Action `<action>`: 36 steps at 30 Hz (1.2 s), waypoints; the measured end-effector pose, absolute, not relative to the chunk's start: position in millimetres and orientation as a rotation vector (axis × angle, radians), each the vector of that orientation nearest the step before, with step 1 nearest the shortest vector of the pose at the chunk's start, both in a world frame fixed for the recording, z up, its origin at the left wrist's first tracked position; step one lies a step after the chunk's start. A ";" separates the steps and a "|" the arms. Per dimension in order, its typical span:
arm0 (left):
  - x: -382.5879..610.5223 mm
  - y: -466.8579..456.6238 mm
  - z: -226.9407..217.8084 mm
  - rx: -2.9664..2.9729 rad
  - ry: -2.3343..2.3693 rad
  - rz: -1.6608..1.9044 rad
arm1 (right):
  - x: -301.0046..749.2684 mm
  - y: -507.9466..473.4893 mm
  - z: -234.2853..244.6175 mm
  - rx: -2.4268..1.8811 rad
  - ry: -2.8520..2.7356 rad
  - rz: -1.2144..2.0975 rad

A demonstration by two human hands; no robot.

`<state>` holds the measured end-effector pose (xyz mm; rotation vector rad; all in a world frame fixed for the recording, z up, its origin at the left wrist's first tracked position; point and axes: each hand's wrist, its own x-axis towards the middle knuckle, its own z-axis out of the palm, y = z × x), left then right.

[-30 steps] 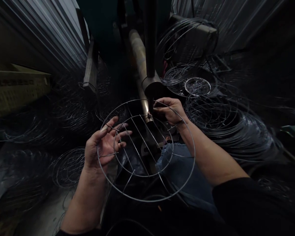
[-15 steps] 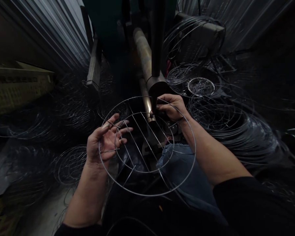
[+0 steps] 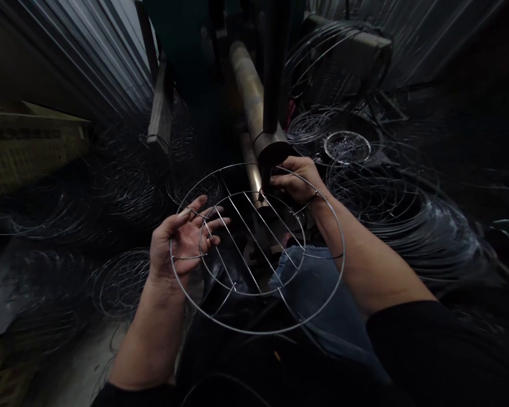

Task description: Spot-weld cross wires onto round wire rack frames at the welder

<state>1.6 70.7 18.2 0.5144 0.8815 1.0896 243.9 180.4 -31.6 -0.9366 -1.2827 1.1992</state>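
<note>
A round wire rack [image 3: 245, 261], two rings joined by short spokes with parallel bars across the inner ring, is held out level before me. My left hand [image 3: 182, 240] has thumb and forefinger closed on its left rim, the other fingers loosely spread beneath. Its far side sits at the electrode tips of a spot-welding machine [image 3: 272, 148], between the upper electrode and the lower brass-coloured arm [image 3: 251, 164]. Beside the tip, my right hand [image 3: 299, 180] is closed in a pinch behind the rack's far right rim. What those fingers hold is hidden.
Wire rings lie in a big stack [image 3: 424, 237] at the right, near a round dish [image 3: 346, 148] of small metal pieces. More wire racks [image 3: 123, 282] are piled left. A yellow crate [image 3: 34, 150] stands far left; a post [image 3: 158, 121] rises left of the machine.
The rack has shifted slightly right and tilted a little, its right rim now farther over my right forearm. Both hands keep nearly the same place and grip.
</note>
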 end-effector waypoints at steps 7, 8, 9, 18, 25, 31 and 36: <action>-0.3 69.0 14.1 0.502 0.824 1.084 | 254.4 169.2 -41.8 -0.984 -1.097 1.315; -0.4 68.7 13.5 0.502 0.819 1.085 | 259.9 160.3 -44.7 -0.973 -1.042 1.328; -0.4 68.5 12.8 0.502 0.815 1.086 | 266.0 149.6 -47.9 -0.955 -0.985 1.340; 9.3 49.8 10.8 0.477 0.799 1.215 | 263.6 92.7 -55.5 -0.984 -0.694 1.114; 11.2 26.2 6.6 0.488 0.837 1.467 | 227.9 131.8 -48.9 -1.041 -0.770 1.120; 5.5 33.2 5.0 0.463 0.857 1.501 | 219.2 151.4 -50.0 -1.012 -0.829 1.160; 11.2 29.0 10.1 0.465 0.854 1.498 | 217.5 156.0 -47.7 -1.013 -0.783 1.212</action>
